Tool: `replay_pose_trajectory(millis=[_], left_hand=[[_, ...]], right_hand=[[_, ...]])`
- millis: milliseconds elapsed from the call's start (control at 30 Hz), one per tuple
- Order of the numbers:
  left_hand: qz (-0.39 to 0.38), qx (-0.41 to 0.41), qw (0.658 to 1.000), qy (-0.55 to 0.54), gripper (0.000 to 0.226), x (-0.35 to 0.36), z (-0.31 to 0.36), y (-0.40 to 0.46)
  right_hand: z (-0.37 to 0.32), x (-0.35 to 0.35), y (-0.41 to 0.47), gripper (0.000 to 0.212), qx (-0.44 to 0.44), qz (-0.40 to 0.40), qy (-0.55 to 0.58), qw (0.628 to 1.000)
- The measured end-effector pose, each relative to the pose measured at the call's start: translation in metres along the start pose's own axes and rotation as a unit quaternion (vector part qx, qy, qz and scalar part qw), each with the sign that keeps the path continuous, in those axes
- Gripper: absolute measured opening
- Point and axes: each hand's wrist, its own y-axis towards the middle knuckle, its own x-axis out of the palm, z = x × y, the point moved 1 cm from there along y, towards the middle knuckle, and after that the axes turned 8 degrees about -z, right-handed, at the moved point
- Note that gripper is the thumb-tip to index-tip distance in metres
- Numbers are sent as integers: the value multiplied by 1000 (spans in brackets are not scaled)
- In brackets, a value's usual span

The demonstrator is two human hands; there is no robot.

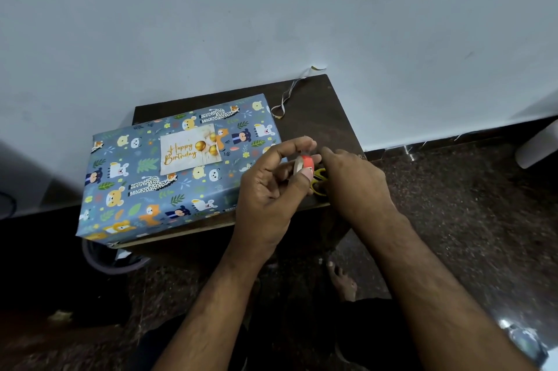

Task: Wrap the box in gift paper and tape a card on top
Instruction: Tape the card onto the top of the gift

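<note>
1. The box [178,171] lay flat on a small dark table [320,126], already covered in blue gift paper printed with cartoon animals and leaves. Its near left corner overhung the table's front edge.

2. A white card [189,149] reading "Happy Birthday" in gold script, with gold balloons, sat on the box's top face, a little behind the middle and slightly askew to the box edges. Whether tape held it down could not be told.

3. The left hand [268,186] was raised just right of the box, fingers curled, pinching a small roll of tape [305,164] (red-orange inner ring, pale outer band) between the thumb below and the fingers above.

4. The right hand [354,182] met the roll from the other side, its fingertips at the roll's edge. Its back faced the camera, so its fingers were mostly hidden and I could not tell whether it was pinching the tape end or merely touching it.

5. Yellow-handled scissors [319,182] rested on the table directly under both hands, only the handle loops showing between them.

6. A thin curled strip of paper offcut [285,99] trailed across the table's far right corner toward the pale wall [271,14].

7. Below the table, dark speckled floor [468,204]; a bare foot [342,280] showed between the forearms.
</note>
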Motion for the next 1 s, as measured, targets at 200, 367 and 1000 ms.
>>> replay_pose_trajectory(millis=[200,367,1000], left_hand=[[-3,9,1000,2,32,-2,9,-1],[-6,12,999,30,34,-13,22,-6],[67,3,993,94,29,-63,37,-2]], right_hand=[[2,-5,0,24,-1,-11,-27,1000],[6,-18,-4,22,-29,102,168,980],[1,-28,-13,32,-283,-98,424,855]])
